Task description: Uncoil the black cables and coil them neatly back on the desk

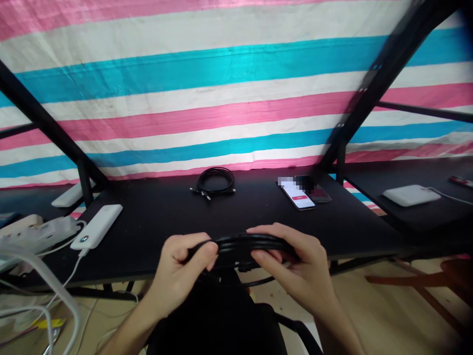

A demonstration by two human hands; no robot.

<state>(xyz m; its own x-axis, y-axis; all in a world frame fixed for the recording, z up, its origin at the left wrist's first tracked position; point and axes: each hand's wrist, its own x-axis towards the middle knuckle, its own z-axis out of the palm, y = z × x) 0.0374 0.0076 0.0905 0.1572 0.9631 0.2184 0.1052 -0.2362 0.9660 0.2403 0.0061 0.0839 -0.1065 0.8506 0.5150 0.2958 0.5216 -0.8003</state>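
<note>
Between my two hands a black cable [246,242] is gathered into a coil, held just over the front edge of the black table. My left hand [186,264] grips the coil's left end, thumb pressed on top. Its right end is in my right hand [295,259], fingers on the far side and thumb on the near side. A loose stretch of the cable hangs beneath the coil. Farther back on the table lies another coiled black cable [216,181], its plug ends showing at both sides and in front.
Two phones [298,195] overlap at the right, one with a lit screen. A white power bank [98,227] with a cord lies at left, beside a white power strip [48,231]. Another white device [411,195] sits far right. Black frame bars [364,93] slant up either side.
</note>
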